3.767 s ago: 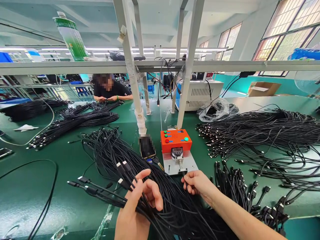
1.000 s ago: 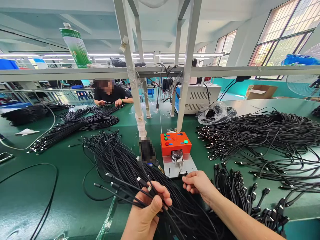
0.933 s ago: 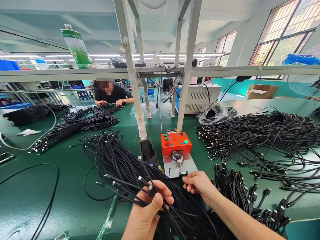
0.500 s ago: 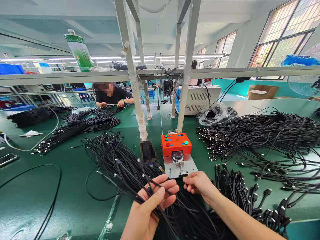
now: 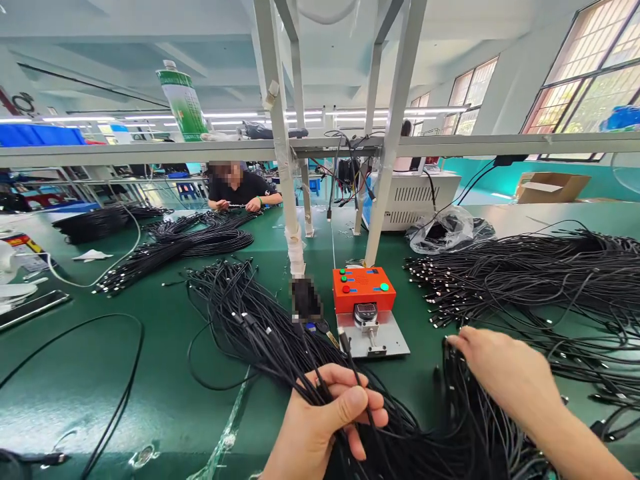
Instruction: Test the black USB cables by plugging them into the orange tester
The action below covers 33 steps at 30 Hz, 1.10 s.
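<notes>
My left hand [image 5: 333, 417] is closed around several black cables [image 5: 265, 340] from the long bundle crossing the bench in front of me. One cable's plug end [image 5: 344, 340] rises above my fingers, near the metal plate of the tester. To the right, my right hand [image 5: 515, 373] pinches the end of a black cable at the top of another bundle [image 5: 465, 400]; its fingers partly hide the plug. Between and beyond both hands stands an orange test box [image 5: 364, 290] with coloured buttons. A small digital gauge [image 5: 366, 313] sits on its metal plate [image 5: 395, 339].
Heaps of black cables [image 5: 530, 273] lie at the right, and more coils [image 5: 200, 237] at the back left. White shelf posts [image 5: 280, 147] rise behind the tester. A phone [image 5: 33, 310] lies far left. Across the bench sits a co-worker [image 5: 245, 190] handling cable.
My right hand has moved right, from beside the tester's plate to the right-hand bundle. A plug end now stands up above my left hand. The view has turned slightly left.
</notes>
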### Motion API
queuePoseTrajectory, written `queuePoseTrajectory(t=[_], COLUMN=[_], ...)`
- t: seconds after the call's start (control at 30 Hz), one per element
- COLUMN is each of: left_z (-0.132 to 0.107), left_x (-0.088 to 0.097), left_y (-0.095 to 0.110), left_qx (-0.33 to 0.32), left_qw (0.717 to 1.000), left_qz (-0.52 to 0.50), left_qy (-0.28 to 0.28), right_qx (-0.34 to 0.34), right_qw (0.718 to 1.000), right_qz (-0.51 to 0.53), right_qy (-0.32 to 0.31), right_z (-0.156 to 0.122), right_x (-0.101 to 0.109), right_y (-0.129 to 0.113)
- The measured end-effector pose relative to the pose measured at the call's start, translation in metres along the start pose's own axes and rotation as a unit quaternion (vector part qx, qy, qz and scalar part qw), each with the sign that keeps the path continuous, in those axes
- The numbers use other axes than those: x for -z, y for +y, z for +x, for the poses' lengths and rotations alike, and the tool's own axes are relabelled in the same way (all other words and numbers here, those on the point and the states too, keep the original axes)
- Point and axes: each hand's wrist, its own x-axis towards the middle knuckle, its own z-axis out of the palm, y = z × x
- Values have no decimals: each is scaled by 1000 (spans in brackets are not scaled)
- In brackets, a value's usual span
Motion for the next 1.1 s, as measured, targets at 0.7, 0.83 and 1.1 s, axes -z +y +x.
queuePoseTrajectory(t=[0.7, 0.83, 1.1], left_z=[-1, -3, -1], left_x=[16, 15, 18], left_y=[-1, 0, -3], left_qx=[-21, -17, -17], left_qw=[993, 993, 993], left_qz=[-111, -107, -118], left_qy=[37, 38, 17], right_qx=[-91, -124, -145], right_qw=[851, 843, 834], right_qz=[411, 420, 445], right_qy=[-314, -312, -293], right_z=[-11, -6, -6], right_x=[-87, -92, -101], right_y=[-28, -26, -23])
